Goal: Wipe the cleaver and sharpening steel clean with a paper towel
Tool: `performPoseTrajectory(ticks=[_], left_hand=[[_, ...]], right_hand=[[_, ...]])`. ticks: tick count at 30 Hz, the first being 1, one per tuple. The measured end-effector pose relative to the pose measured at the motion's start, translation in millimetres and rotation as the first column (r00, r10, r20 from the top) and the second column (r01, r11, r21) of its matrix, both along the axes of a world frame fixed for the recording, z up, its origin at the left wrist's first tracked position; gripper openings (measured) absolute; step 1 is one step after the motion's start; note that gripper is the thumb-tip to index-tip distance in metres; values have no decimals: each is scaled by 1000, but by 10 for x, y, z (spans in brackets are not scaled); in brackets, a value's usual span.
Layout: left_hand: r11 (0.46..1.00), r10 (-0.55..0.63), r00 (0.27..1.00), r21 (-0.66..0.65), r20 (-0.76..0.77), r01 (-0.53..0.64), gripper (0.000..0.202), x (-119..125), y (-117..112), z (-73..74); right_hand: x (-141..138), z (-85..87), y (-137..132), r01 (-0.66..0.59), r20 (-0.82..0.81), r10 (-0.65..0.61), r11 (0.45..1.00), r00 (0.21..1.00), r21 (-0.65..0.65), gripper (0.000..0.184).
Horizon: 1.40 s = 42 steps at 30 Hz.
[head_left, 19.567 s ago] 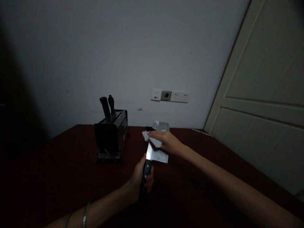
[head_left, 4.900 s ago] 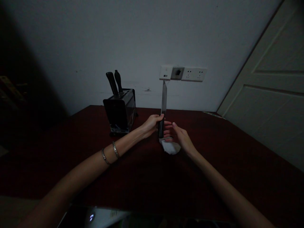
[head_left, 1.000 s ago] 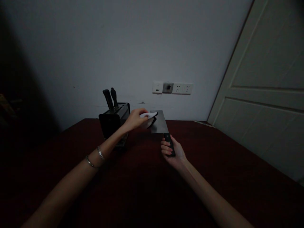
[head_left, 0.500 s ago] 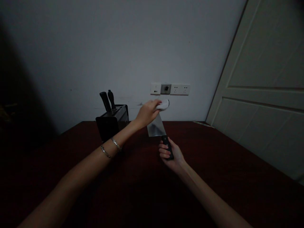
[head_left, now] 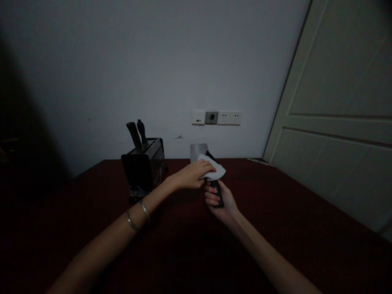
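My right hand is closed around the black handle of a cleaver, whose broad metal blade points up and away from me. A white cloth with a dark edge is pinched in my left hand. The cloth lies against the lower blade close to the handle and hides that part of it. Only the upper end of the blade shows above my left fingers. Two bracelets circle my left wrist.
Left of my hands a dark knife block stands on the reddish-brown table, with two black-handled tools upright in it. Behind is a grey wall with sockets. A pale panelled door borders the right side.
My left hand has brought the cloth down from the top of the blade to near the handle, uncovering the blade's upper end. My right hand keeps its hold in nearly the same place.
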<state>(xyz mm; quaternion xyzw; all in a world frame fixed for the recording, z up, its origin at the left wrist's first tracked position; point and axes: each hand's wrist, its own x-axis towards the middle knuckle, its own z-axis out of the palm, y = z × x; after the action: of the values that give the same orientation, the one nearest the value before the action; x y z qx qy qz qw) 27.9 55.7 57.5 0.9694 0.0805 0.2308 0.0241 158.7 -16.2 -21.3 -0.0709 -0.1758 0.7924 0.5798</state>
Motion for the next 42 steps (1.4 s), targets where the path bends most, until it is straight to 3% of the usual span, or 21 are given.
performPoseTrajectory(ticks=[3,6,9,11,15,19,24,26,30,37,42], left_hand=[[998,61,997,-25,57,-59,36,10,6,11],[983,159,961,-129,225,-133,25,22,55,13],[938,332,833,-245,443,-244,23,25,78,15],[920,381,784,-281,490,-272,21,29,59,7],[950,265,872,-266,411,-163,18,69,-36,-33],[948,244,878,-291,412,-128,22,104,-125,-59],[987,-17,971,-152,236,54,42,59,-173,-68],[990,-68,983,-114,171,89,45,34,-176,-74],[990,-83,990,-108,111,95,57,13,-176,-68],[994,-73,996,-82,52,77,54,5,-165,10],[999,-47,989,3,143,47,34,10,-109,-11]], right_hand=[[-26,0,2,19,29,-19,1000,999,9,23],[-46,-7,11,28,66,-32,998,997,58,24],[-46,-13,20,44,103,-54,994,993,99,25],[-39,-15,25,62,125,-76,992,989,111,25],[-31,-22,35,93,153,-111,988,982,121,26],[-36,-37,44,108,177,-133,984,975,141,27],[-33,-59,56,166,208,-179,983,962,80,31],[-30,-62,63,199,212,-201,980,956,27,33],[-34,-53,74,260,222,-248,965,943,-29,34],[-61,-56,77,345,318,-315,938,894,-38,35],[-53,-39,52,225,306,-226,974,925,39,39]])
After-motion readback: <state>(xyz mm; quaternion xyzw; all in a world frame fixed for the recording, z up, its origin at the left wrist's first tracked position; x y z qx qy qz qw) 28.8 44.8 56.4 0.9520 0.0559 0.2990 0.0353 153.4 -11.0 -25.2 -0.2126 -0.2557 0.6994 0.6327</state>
